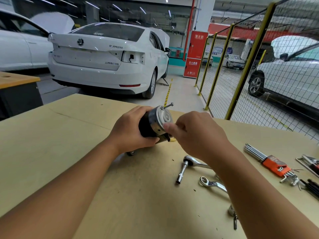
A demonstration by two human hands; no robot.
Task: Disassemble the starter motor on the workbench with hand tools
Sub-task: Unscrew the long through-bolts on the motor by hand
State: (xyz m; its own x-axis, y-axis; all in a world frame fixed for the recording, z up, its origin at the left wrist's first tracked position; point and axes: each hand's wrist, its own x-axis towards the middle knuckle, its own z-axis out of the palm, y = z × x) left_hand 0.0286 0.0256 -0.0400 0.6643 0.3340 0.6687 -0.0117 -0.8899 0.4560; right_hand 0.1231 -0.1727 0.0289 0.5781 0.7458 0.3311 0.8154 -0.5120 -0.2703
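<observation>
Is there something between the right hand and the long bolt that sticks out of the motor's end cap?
Nothing visible. The right hand is at the lower edge of the end cap; the long bolt protrudes at its top, with free space between them.

Both forearms are bare up to the picture's lower edge, with no sleeve, glove, watch or ring showing on the left hand [133, 130] or the right hand [195, 133], whose nails are short.
</observation>
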